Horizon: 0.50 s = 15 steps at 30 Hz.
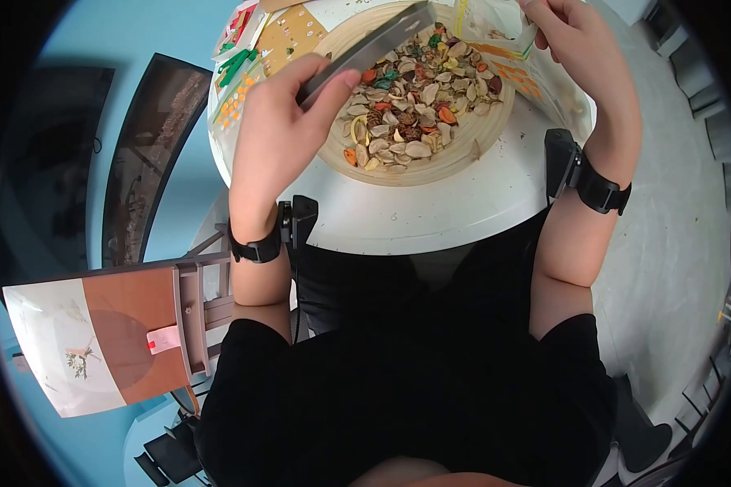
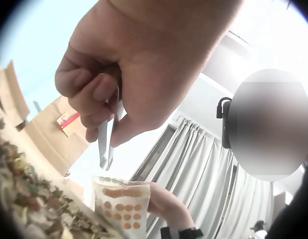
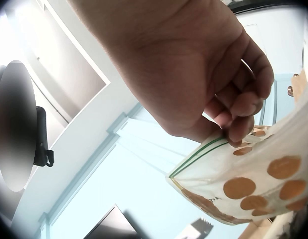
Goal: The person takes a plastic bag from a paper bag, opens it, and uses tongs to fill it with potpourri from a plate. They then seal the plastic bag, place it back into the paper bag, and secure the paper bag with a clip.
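Tongs point(image 1: 365, 53) and dotted bag point(image 1: 536, 85) at the round tray point(image 1: 430, 176).
Left hand point(image 1: 280, 122) grips the tongs over the tray's left side; dried petals point(image 1: 418, 122) lie inside it; at the tray's right, right hand point(image 1: 577, 40) pinches the bag's edge.

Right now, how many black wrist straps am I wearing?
2: left-wrist strap, behind the left hand holding metal tongs; right-wrist strap, behind the right hand pinching the dotted bag.

bright light, strong fisheye bending, black corners, washed-out ceiling point(image 2: 268, 40), hazy wrist views
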Each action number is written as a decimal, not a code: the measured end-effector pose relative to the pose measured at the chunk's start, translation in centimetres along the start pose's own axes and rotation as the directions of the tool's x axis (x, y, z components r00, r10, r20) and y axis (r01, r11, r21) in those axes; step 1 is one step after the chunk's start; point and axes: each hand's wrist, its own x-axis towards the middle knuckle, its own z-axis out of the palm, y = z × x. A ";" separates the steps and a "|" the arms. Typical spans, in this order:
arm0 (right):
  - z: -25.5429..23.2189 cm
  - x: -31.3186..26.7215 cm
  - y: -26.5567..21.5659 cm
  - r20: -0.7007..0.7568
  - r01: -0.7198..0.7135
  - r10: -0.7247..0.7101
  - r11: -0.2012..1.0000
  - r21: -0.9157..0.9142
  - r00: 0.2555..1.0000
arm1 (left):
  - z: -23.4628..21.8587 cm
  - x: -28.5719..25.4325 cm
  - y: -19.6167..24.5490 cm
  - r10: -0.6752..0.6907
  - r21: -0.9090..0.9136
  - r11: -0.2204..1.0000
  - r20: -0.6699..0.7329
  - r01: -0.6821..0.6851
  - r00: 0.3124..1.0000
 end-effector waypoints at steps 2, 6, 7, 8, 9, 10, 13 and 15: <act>0.0 0.1 0.0 0.002 -0.003 0.003 1.000 0.008 1.000 | 0.0 0.9 1.0 0.041 -0.045 0.998 -0.014 -0.041 0.999; -0.7 -0.4 -1.8 0.012 -0.080 0.081 0.995 -0.063 0.997 | 0.7 1.8 2.0 0.066 -0.040 0.997 0.012 -0.065 0.998; -0.6 -0.3 -1.3 0.007 -0.061 0.061 0.997 -0.046 0.998 | 0.9 1.9 1.9 0.084 -0.031 0.996 0.014 -0.084 0.996; -0.4 -0.1 -0.7 0.001 -0.041 0.041 0.999 -0.029 0.999 | 1.2 1.9 1.9 0.104 -0.023 0.994 0.017 -0.103 0.994; -0.3 -0.1 -0.2 -0.004 -0.022 0.022 1.000 -0.011 1.000 | 1.5 1.9 1.8 0.122 -0.014 0.993 0.020 -0.121 0.992; -0.3 0.0 -0.1 -0.007 -0.028 0.028 1.000 -0.010 1.000 | 1.5 1.9 2.1 0.098 -0.027 0.995 0.055 -0.097 0.994; -0.2 -0.1 -0.4 -0.012 -0.031 0.031 1.000 -0.002 0.999 | 1.7 1.6 2.8 0.026 -0.052 0.998 0.134 -0.019 0.991; -0.2 0.0 0.0 -0.012 -0.012 0.012 1.000 0.006 1.000 | 2.0 1.5 2.7 -0.020 -0.058 0.998 0.151 0.029 0.988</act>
